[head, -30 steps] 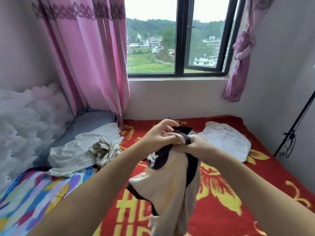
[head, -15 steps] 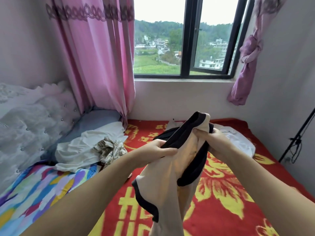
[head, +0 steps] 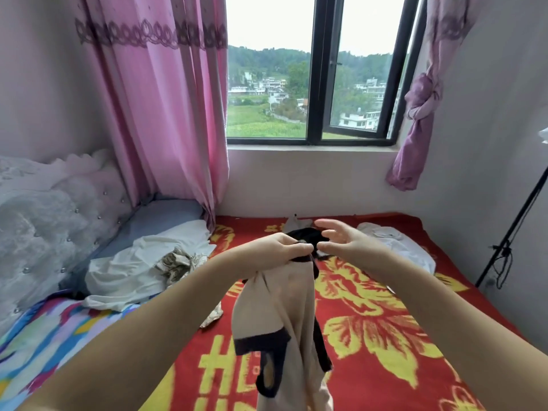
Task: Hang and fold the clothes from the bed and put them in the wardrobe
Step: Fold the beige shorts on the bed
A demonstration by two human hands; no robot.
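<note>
Bright daylight from window [head: 311,93], soft shadows; wide-angle edge distortion, slight blur

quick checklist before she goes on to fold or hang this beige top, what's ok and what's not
1. Left hand grips the beige top at its black-trimmed upper edge: ok.
2. Right hand on the top: not ok, its fingers are spread and it holds nothing.
3. Top spread out for folding: not ok, it hangs bunched from one hand.
4. Bare patch of red blanket below to lay it on: ok.
5. Hanger within reach: cannot tell, none shows.
6. Other clothes left: not ok, a white garment and a cream pile lie on the bed.
</note>
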